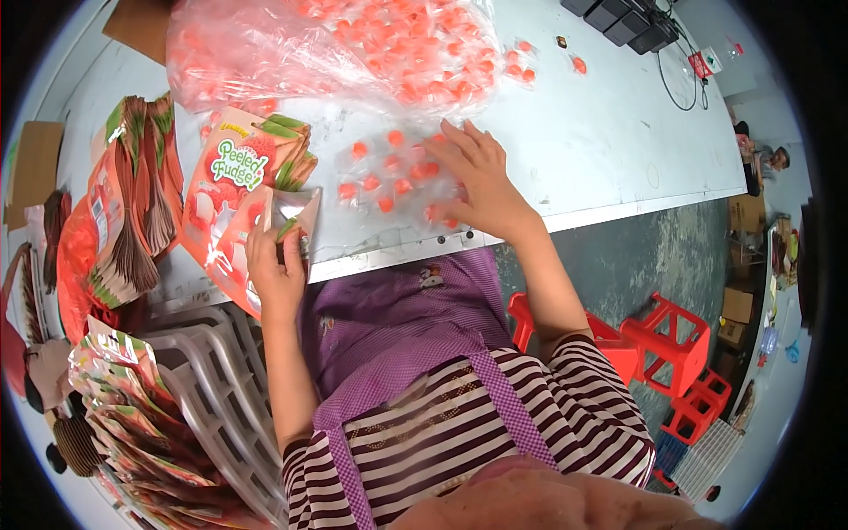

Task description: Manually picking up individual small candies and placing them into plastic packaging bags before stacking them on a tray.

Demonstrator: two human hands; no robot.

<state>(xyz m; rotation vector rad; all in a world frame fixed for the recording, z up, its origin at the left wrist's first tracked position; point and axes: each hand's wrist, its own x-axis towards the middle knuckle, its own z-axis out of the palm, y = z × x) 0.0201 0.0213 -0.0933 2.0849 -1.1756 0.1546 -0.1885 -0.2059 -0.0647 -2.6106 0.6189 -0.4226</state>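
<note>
Several small orange-red candies in transparent wrappers lie loose near the table's front edge. My right hand rests over the right side of this group, fingers spread and bent, touching the wrappers. At the left, my left hand grips a candy pouch by its edge, with the thumb at its mouth. The pouch's mouth gapes toward the loose candies; how full it is cannot be seen. Right beside it, a stack of printed red-and-green pouches lies on the table.
A large clear plastic bag of wrapped candies spreads across the table's far side. More pouches stand bunched at the left. Below them, grey plastic crates adjoin filled-looking pouches. Red stools stand on the floor at right.
</note>
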